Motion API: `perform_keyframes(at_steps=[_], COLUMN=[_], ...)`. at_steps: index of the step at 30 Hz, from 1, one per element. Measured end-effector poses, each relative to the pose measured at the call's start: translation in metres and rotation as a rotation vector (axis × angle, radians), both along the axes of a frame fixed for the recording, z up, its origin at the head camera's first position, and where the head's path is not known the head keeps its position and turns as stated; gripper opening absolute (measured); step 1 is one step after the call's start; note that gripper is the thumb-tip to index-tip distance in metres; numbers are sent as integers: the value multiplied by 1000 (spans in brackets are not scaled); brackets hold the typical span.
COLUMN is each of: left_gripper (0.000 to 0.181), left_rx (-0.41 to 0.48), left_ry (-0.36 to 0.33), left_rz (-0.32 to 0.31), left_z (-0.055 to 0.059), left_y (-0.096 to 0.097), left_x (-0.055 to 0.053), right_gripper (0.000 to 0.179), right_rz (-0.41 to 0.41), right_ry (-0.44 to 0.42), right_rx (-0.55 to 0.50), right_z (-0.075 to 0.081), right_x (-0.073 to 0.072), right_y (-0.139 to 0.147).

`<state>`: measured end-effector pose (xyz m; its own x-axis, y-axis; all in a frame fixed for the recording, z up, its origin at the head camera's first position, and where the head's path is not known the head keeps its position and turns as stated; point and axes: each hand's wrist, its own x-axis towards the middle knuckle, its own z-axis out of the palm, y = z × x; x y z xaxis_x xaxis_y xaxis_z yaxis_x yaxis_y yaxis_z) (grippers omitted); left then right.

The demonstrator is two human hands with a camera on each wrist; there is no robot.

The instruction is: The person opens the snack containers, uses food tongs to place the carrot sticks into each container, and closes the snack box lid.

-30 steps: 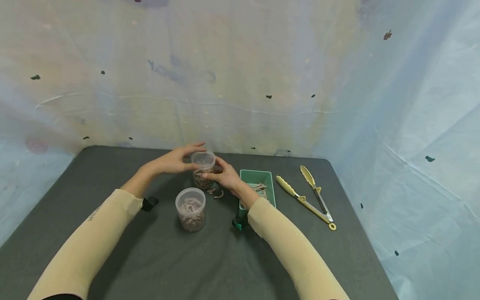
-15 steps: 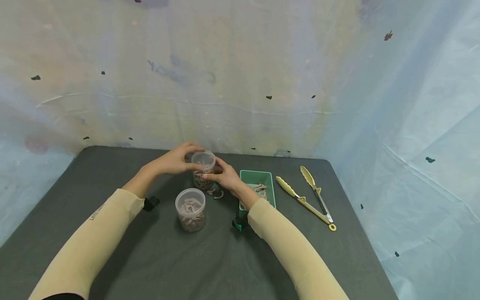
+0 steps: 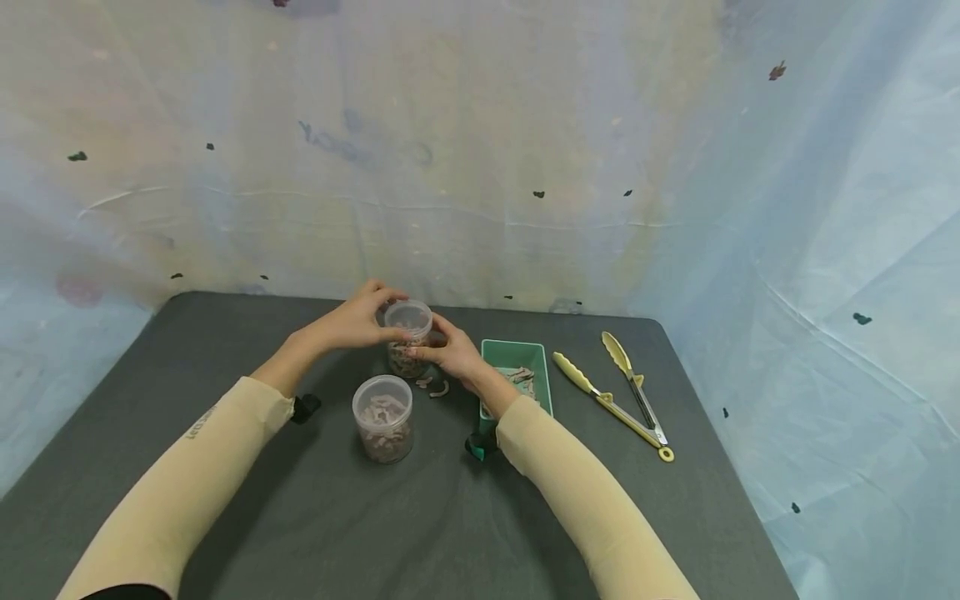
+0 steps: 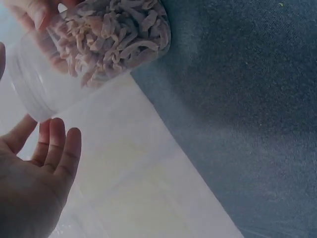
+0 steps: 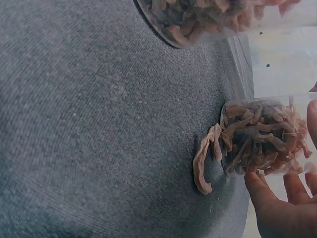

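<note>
My left hand (image 3: 352,323) grips the rim of the far clear plastic jar (image 3: 405,362), thumb in front and fingers behind. In the left wrist view several straight fingers (image 4: 54,144) of that hand stick out beside the rim. My right hand (image 3: 455,357) holds the same jar lower down, from the right. Brownish curved strips fill most of the jar, which stands upright on the table. Whether a lid is on it I cannot tell. Loose strips (image 5: 202,163) lie by its base. A second, wider jar (image 3: 384,433) of similar strips stands nearer me.
A green tray (image 3: 529,357) with some strips sits under and beyond my right wrist. Spread tongs (image 3: 615,404) with yellow ends lie to its right. The dark-covered table (image 3: 420,533) meets a pale plastic sheet (image 3: 465,167) at the back.
My left hand has shifted slightly, its fingers bending a little more around the jar's rim. The right hand and both jars stay nearly in place.
</note>
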<state>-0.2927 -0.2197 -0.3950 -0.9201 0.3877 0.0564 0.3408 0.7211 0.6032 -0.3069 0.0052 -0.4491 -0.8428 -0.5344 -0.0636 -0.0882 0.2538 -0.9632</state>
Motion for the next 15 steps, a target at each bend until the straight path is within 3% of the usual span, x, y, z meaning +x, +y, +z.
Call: perform_keyframes(at_steps=[4, 10, 15], left_gripper=[71, 57, 59], left_rx=[-10, 10, 21], left_ry=[10, -2, 23], left_rz=[-2, -83, -96], left_z=[1, 6, 7], left_y=[-1, -10, -13], left_x=[1, 2, 0], right_gripper=[75, 78, 78], right_rz=[-4, -11, -17], right_ry=[-8, -8, -5], right_rx=[-8, 3, 10], right_z=[1, 3, 4], right_x=[1, 2, 1], right_y=[-1, -2, -1])
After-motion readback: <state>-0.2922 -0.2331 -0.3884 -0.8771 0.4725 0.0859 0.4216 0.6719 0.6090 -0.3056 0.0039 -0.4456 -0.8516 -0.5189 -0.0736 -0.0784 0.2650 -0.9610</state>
